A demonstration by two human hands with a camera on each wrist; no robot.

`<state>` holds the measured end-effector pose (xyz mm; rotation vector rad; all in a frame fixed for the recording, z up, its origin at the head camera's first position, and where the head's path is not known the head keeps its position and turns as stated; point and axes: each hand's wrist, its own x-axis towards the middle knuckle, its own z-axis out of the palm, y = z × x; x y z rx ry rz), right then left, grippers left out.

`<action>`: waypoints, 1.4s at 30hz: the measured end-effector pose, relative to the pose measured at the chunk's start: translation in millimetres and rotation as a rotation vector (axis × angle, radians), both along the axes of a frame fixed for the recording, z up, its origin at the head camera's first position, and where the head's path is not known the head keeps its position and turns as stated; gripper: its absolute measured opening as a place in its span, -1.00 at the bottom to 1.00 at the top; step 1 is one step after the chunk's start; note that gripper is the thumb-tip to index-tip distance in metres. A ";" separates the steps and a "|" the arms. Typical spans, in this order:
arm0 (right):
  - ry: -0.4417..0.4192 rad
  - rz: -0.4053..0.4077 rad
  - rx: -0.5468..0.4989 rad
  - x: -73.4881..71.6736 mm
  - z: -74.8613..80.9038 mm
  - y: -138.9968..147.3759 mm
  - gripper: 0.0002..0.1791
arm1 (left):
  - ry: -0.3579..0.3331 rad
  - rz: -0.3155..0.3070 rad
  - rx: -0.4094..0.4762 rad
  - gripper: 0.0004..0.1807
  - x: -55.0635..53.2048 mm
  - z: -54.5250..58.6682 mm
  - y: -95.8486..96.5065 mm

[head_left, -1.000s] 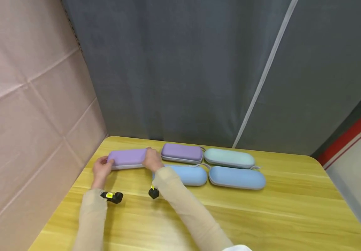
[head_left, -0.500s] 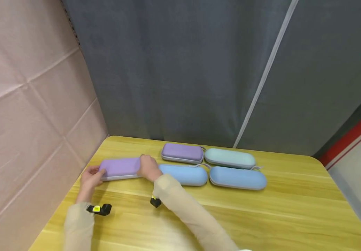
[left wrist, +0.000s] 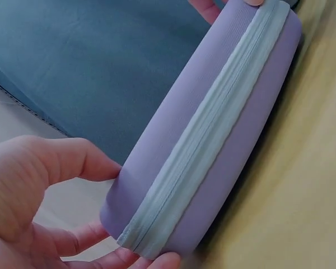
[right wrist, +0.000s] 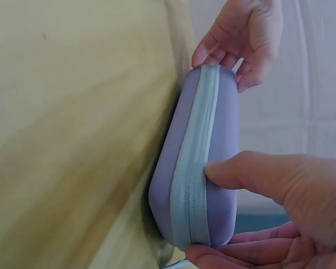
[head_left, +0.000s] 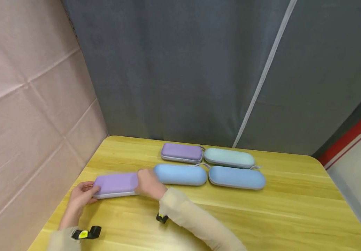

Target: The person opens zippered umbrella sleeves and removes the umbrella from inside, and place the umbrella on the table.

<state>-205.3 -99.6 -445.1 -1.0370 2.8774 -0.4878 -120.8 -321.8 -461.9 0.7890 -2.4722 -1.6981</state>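
Purple case (head_left: 115, 184) runs lengthwise 9 to 3 o'clock, left hand (head_left: 80, 196) pinching its 9 o'clock end, right hand (head_left: 150, 184) gripping the other.

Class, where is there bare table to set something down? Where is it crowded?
The table is bare right of the right blue case, and between the held purple case and the curtain. Crowded: back middle, where four cases cluster.
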 end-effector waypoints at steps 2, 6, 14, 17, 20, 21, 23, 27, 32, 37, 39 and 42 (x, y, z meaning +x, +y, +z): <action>0.016 0.006 -0.001 7.3 -0.3 6.0 -0.67 | -0.010 -0.019 0.018 -0.42 6.1 -0.1 1.9; 0.005 0.005 -0.011 22.8 0.8 16.5 -0.66 | -0.027 -0.058 0.012 -0.42 18.5 2.1 7.4; 0.020 -0.016 -0.026 54.1 4.8 41.4 -0.62 | -0.058 -0.094 -0.017 -0.43 40.7 4.9 28.4; 0.013 -0.029 -0.025 63.0 5.2 52.4 -0.58 | -0.076 -0.107 -0.017 -0.43 47.3 4.5 37.5; -0.021 -0.045 -0.045 70.3 6.5 66.1 -0.54 | -0.084 -0.131 -0.020 -0.43 51.8 4.9 48.4; -0.033 -0.049 -0.059 72.1 6.6 71.4 -0.52 | -0.084 -0.141 -0.021 -0.42 52.7 5.1 52.5; -0.058 -0.066 -0.094 75.9 7.0 83.0 -0.47 | -0.089 -0.161 -0.026 -0.40 53.2 5.6 61.4; -0.099 -0.121 -0.158 82.4 6.8 106.3 -0.37 | -0.092 -0.198 -0.032 -0.35 49.8 5.2 80.0; -0.099 -0.186 -0.182 88.3 5.1 130.8 -0.30 | -0.054 -0.223 -0.033 -0.36 42.8 2.2 102.1; -0.073 -0.225 -0.195 92.5 2.9 157.2 -0.30 | -0.003 -0.266 -0.051 -0.39 36.4 0.2 126.3; -0.063 -0.230 -0.211 93.6 1.6 169.2 -0.31 | 0.015 -0.279 -0.046 -0.39 34.0 -0.5 137.0; -0.058 -0.239 -0.240 95.1 -0.9 187.7 -0.32 | 0.052 -0.296 -0.008 -0.39 31.1 -1.5 153.9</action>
